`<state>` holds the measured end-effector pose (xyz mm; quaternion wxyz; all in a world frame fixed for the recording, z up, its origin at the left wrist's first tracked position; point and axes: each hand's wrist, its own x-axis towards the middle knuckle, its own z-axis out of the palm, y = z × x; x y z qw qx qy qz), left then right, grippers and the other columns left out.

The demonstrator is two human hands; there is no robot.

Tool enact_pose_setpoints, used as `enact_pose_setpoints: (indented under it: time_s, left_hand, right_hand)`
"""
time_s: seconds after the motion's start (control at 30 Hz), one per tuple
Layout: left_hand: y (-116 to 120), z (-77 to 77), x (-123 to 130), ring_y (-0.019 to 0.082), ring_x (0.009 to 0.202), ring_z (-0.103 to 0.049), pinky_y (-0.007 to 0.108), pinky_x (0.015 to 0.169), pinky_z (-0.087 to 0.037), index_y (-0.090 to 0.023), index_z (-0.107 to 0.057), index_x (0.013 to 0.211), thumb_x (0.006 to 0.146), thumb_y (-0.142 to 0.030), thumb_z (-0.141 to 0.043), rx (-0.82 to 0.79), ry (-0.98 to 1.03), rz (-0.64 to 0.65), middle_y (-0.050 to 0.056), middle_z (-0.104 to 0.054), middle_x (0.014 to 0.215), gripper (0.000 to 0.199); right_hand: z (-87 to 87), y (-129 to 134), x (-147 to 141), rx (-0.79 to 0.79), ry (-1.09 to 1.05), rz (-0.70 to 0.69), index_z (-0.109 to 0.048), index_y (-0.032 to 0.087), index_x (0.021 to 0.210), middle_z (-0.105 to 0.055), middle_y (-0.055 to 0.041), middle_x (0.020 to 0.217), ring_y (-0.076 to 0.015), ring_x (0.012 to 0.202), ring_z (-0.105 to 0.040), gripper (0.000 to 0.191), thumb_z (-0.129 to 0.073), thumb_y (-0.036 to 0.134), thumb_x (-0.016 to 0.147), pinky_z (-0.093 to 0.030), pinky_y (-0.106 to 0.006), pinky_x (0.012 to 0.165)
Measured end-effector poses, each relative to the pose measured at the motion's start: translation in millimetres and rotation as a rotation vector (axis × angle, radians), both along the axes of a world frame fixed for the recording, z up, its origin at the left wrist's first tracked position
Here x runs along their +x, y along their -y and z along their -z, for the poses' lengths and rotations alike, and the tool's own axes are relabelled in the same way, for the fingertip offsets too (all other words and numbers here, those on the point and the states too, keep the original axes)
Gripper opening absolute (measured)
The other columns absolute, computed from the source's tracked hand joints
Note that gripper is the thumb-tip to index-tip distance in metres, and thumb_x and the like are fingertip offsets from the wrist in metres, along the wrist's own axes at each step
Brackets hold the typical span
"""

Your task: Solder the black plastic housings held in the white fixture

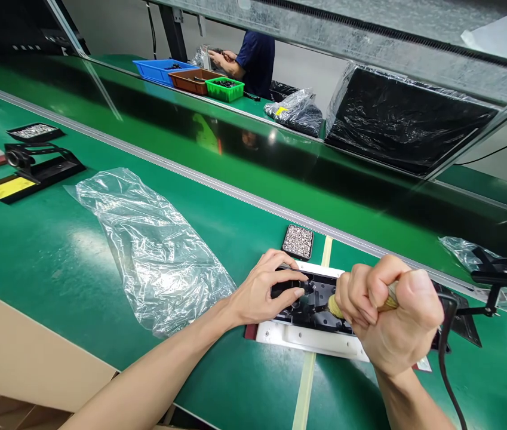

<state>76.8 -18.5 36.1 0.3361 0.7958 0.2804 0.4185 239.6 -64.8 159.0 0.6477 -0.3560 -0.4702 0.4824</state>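
Observation:
A black plastic part (323, 292) lies in a white fixture (307, 337) on the green bench. My left hand (271, 286) rests at the left end of the part, fingers apart and touching it, with a small dark piece near the thumb and fingertips. My right hand (390, 307) is wrapped round the yellowish handle of a corded tool (336, 306), whose dark tip points left at the middle of the part. A black cable hangs down at the right of that hand. Just behind the fixture sits a black tray of small metal pieces (298, 241).
A clear plastic bag (159, 251) lies at left, beyond it a black stand (42, 164) and another parts tray (35, 132). At right is a black holder with a metal tube (504, 279). Across the belt (257, 161), a person (255, 63) works near coloured bins (225, 89).

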Motion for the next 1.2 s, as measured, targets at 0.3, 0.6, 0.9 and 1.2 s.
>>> enact_pose_setpoints:
  time_s: [0.3, 0.6, 0.9, 1.2]
  left_hand:
    - [0.3, -0.3, -0.2, 0.028, 0.116, -0.050, 0.048, 0.104, -0.042, -0.022, -0.073, 0.118, 0.099, -0.031, -0.064, 0.006, 0.005, -0.002, 0.010, -0.061, 0.117, 0.022]
    - [-1.1, 1.7, -0.5, 0.029, 0.116, -0.051, 0.048, 0.104, -0.043, -0.022, -0.073, 0.119, 0.099, -0.032, -0.063, 0.012, 0.004, -0.002, 0.010, -0.060, 0.118, 0.023]
    - [-0.3, 2.2, -4.1, 0.029, 0.116, -0.051, 0.049, 0.103, -0.043, -0.023, -0.073, 0.119, 0.099, -0.031, -0.063, -0.002, 0.003, 0.004, 0.010, -0.060, 0.118, 0.024]
    - [-0.9, 3.0, -4.9, 0.030, 0.117, -0.051, 0.049, 0.103, -0.045, -0.023, -0.073, 0.119, 0.100, -0.033, -0.062, -0.002, -0.016, 0.001, 0.011, -0.060, 0.118, 0.024]
  right_hand:
    - [2.1, -0.3, 0.7, 0.018, -0.009, 0.002, -0.044, 0.020, 0.057, -0.031, 0.0046, 0.041, -0.0087, 0.037, -0.025, 0.048, -0.057, 0.048, 0.093, -0.026, -0.020, 0.035]
    - [2.0, -0.3, -0.5, -0.005, -0.029, 0.015, -0.045, 0.019, 0.055, -0.032, 0.0044, 0.041, -0.0087, 0.037, -0.027, 0.047, -0.058, 0.045, 0.092, -0.027, -0.019, 0.035]
    - [5.9, 0.7, 3.6, -0.003, -0.005, -0.058, -0.047, 0.020, 0.060, -0.036, 0.0040, 0.045, -0.0099, 0.040, -0.030, 0.044, -0.052, 0.045, 0.097, -0.030, -0.021, 0.037]
    - [9.2, -0.7, 29.1, 0.035, 0.095, -0.439, -0.049, 0.020, 0.070, -0.044, 0.0022, 0.053, -0.0124, 0.046, -0.041, 0.039, -0.046, 0.044, 0.100, -0.040, -0.028, 0.049]
